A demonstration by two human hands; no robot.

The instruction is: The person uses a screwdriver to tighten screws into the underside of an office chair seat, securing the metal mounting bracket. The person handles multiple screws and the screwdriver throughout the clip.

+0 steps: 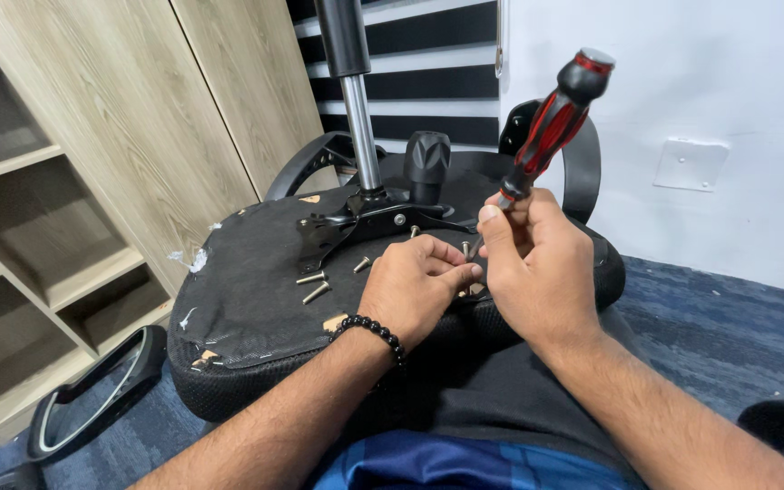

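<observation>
Nearest to me, at the 6 o'clock edge of the view, a fold of blue cloth (446, 465) lies over the lap, and both forearms run up from it toward the middle. On the left wrist sits a black bead bracelet (372, 330). The left hand (415, 283) rests palm down on the underside of an upturned office chair seat (247, 299), fingers curled in toward 3 o'clock; I think they pinch a small screw at the fingertips, though the knuckles hide it and I cannot tell for sure. The right hand (537, 268) is closed around the lower shaft of a red and black screwdriver (551, 122), whose handle tilts up toward 1 o'clock while its tip points down between the two hands. Just at 9 o'clock from the left hand, loose screws (313, 284) lie on the black fabric, near the black metal mounting plate (356, 222). From that plate the gas lift cylinder (356, 100) rises toward 12 o'clock, with a black knob (426, 159) beside it. An armrest (93, 395) lies on the blue carpet (728, 327) at 8 o'clock, below the wooden shelving (38, 236). A white wall (682, 82) with a blank cover plate (690, 163) fills the 2 o'clock corner.
</observation>
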